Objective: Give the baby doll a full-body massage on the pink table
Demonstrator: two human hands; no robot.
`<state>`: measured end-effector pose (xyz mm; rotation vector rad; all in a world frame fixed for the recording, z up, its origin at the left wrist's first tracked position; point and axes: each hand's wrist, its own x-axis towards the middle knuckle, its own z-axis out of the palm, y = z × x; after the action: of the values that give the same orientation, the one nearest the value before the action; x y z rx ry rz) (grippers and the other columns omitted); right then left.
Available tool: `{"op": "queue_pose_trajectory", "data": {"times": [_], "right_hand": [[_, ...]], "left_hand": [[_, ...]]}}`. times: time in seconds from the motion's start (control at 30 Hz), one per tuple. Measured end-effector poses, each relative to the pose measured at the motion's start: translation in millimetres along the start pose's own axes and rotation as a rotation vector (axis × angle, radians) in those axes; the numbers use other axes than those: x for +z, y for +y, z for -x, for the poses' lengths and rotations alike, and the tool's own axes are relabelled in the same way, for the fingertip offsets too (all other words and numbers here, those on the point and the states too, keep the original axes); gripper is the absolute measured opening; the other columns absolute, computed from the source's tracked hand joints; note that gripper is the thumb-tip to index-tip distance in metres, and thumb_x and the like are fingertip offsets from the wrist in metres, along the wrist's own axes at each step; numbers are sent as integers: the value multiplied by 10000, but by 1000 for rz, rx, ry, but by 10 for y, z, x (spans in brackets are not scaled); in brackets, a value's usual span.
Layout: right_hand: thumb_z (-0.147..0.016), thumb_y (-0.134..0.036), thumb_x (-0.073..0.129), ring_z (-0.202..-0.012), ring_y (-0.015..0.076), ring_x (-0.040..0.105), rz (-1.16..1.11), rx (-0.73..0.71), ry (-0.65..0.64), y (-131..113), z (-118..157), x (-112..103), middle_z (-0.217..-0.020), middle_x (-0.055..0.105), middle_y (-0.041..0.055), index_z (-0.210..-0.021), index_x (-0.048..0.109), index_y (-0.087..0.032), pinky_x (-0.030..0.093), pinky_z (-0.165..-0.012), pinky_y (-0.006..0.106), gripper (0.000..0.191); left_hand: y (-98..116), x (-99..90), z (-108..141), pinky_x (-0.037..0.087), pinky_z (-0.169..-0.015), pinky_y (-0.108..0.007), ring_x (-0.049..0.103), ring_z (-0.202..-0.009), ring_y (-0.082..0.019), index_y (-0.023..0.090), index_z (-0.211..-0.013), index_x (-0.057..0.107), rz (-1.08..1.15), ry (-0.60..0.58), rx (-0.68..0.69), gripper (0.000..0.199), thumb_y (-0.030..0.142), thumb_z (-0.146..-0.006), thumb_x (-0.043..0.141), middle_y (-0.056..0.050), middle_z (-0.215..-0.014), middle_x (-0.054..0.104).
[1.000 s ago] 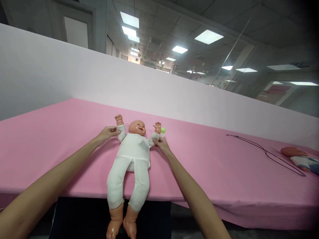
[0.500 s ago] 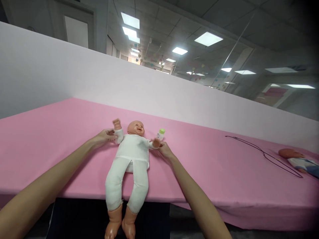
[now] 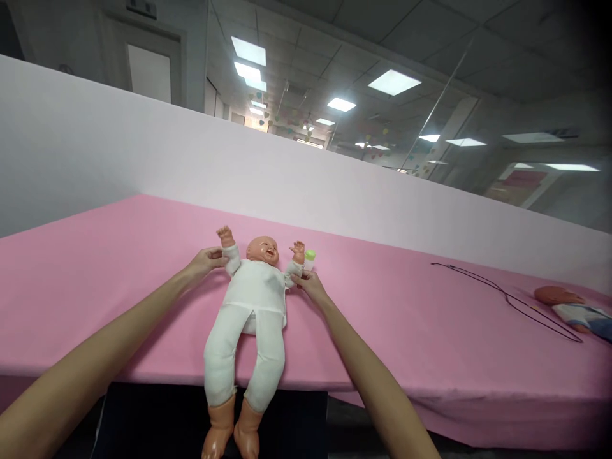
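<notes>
A baby doll in white clothes lies face up, its bare feet past the table's front edge. Both of its arms are bent upward beside its head. My left hand is closed on the white sleeve of the doll's arm at the left. On the other side, my right hand pinches the sleeve of the arm at the right, near the elbow. Just behind that arm stands a small bottle with a green cap, partly hidden by the doll's hand.
A pink cloth covers the table, with a white wall panel along its back. Toward the right lie a looped dark cord and a second doll in white and blue.
The doll's arm at the right has swung up from pointing sideways, my right hand moving slightly inward with it. The bottle is now more hidden. The other arm stays raised in my left hand.
</notes>
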<state>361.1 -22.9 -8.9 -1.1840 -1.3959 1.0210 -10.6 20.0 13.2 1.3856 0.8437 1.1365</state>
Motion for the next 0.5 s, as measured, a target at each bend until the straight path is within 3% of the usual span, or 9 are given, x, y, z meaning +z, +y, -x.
{"op": "queue_pose_trajectory", "data": {"times": [0.1,0.23,0.3,0.37,0.43,0.5], "right_hand": [[-688,-679,883,-554,168,542,44,63,23,45,-137,58,-624,674,46,-714,749,-178,470,-589,334,519],[-691,-728,853,-458,124,413,48,111,56,111,-178,95,-491,548,-15,-623,664,-210,422,-518,307,556],[-684,-722,859,-483,124,448,28,105,47,105,-130,80,-538,593,-11,-665,685,-204,460,-544,307,547],[-675,-680,886,-585,158,573,0,94,18,68,-46,42,-683,706,30,-777,747,-185,534,-632,330,524],[-650,-569,940,-797,229,696,-41,71,-36,17,56,-8,-898,789,80,-910,799,-180,587,-781,381,488],[-641,-441,955,-1003,291,720,-66,32,-93,-24,152,-56,-1068,804,100,-979,828,-203,579,-919,434,432]], "left_hand": [[-84,167,-215,497,-642,-301,643,-657,-184,149,-831,722,55,122,-157,430,478,-632,914,-62,-758,717],[-278,273,-391,364,-488,-285,494,-453,-143,160,-617,615,4,148,-295,399,445,-645,893,-25,-501,567],[-323,259,-365,396,-501,-292,523,-473,-156,154,-633,633,13,143,-295,399,467,-670,877,-45,-525,597],[-318,198,-275,474,-571,-307,612,-570,-186,137,-738,692,50,116,-259,418,512,-692,870,-83,-650,683],[-280,99,-154,522,-646,-321,677,-690,-210,132,-926,745,91,53,-178,478,522,-691,891,-115,-841,752],[-231,-13,-37,546,-700,-339,704,-773,-230,151,-1044,758,97,-12,-82,533,457,-646,938,-128,-976,768]]}}
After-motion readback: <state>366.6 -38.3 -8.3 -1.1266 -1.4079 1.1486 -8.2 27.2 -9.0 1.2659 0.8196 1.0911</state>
